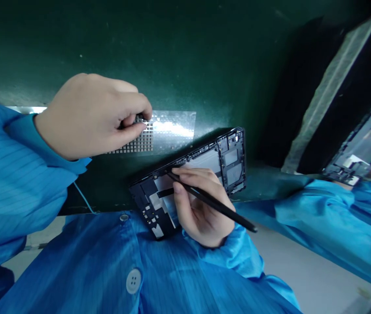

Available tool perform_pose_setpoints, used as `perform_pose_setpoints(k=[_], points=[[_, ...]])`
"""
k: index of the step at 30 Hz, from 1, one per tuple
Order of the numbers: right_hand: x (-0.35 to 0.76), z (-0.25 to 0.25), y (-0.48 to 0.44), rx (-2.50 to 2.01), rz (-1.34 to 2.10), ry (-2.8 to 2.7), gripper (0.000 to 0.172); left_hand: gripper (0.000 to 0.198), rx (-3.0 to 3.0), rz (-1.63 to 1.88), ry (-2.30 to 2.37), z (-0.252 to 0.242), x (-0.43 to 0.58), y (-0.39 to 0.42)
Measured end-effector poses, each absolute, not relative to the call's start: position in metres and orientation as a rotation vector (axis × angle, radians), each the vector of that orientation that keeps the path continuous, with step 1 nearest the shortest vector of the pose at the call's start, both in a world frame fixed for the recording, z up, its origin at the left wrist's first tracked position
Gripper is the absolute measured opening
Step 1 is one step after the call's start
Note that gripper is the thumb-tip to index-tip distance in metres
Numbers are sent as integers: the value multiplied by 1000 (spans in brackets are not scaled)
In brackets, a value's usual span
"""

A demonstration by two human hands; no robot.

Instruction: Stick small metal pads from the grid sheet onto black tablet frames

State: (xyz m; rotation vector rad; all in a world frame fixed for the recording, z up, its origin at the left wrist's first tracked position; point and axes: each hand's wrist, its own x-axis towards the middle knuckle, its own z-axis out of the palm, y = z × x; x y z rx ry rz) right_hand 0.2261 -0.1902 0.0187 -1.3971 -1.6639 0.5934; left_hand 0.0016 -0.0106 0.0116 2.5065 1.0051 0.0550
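The tablet (205, 159) is lying at the table's (172, 52) front edge, the tool (225, 209) pointing at its rim.
The right hand (205, 209) is reaching over the tablet, its fingers gripping the tool like a pen; tip contact is not clear. Beyond the tablet and to its left, the left hand (95, 115) is reaching over a clear sheet (175, 124) carrying small pads (144, 141), its thumb and forefinger drawn together; whether they are pinching a pad cannot be told. The tablet is probably handling as a light, stiff, thin part with fragile exposed internals; its near corner is projecting past the table, so holding is safest by the outer rim. The sheet is likely flexing easily.
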Motion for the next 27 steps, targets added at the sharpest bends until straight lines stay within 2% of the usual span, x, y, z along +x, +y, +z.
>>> perform_pose_setpoints(k=[2,6,10,15,22,25,27], points=[[233,28,-174,-1408,688,-1592,36,41,2506,21,1012,13,3,-10],[249,36,-109,-1409,936,-1684,11,37,2505,1,1006,14,5,-8],[255,22,-56,-1345,1144,-1822,29,31,2486,-24,1008,14,6,-8],[254,13,-55,-1353,1185,-1770,35,30,2478,-37,1005,15,8,-9],[253,14,-48,-1361,1237,-1776,33,36,2489,-115,1040,21,9,-9],[258,15,-60,-1237,1260,-1563,23,37,2471,-93,1031,20,7,-9],[261,20,-83,-1248,1102,-1384,12,38,2455,-56,1014,17,5,-9]])
